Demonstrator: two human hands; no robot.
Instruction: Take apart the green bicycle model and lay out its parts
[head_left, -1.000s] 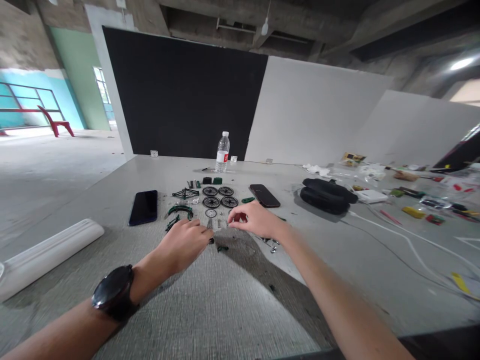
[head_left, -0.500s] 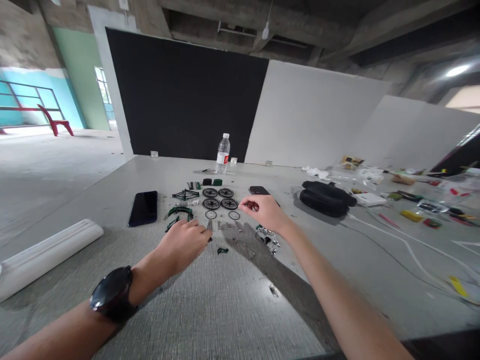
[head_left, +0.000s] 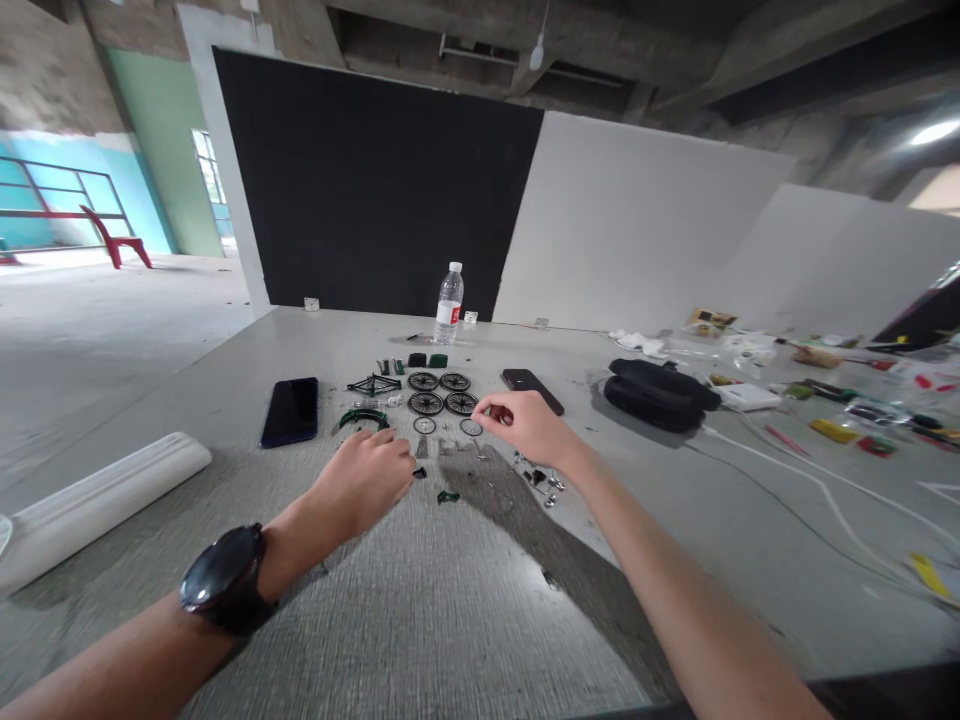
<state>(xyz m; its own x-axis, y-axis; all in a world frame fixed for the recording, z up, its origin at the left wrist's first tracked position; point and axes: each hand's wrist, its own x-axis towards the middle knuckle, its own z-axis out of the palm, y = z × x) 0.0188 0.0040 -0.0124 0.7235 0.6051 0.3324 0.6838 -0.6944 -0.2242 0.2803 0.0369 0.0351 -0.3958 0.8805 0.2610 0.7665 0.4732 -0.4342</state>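
Note:
My right hand (head_left: 529, 425) hovers with thumb and forefinger pinched at the right thin ring (head_left: 471, 427); whatever it holds is too small to make out. A matching ring (head_left: 424, 426) lies to its left. Just behind are several black spoked toy wheels (head_left: 426, 403). My left hand (head_left: 367, 470) rests low over the table, fingers loosely bent, nothing visible in them. Beyond its fingertips lies a curved green part (head_left: 364, 416), with a dark toy bicycle frame (head_left: 373, 385) behind. A small black part (head_left: 420, 472) and a green piece (head_left: 448, 497) lie to its right.
Small silver parts (head_left: 551, 485) lie below my right wrist. One phone (head_left: 290, 412) is at left, another phone (head_left: 532, 390) at right. A water bottle (head_left: 448, 305) stands at the back. A black case (head_left: 660, 393), cables and a white roll (head_left: 105, 510) flank the workspace.
My right hand has shifted slightly left, toward the right ring. My left hand has drawn a little left, uncovering the small black part and covering part of the green pieces.

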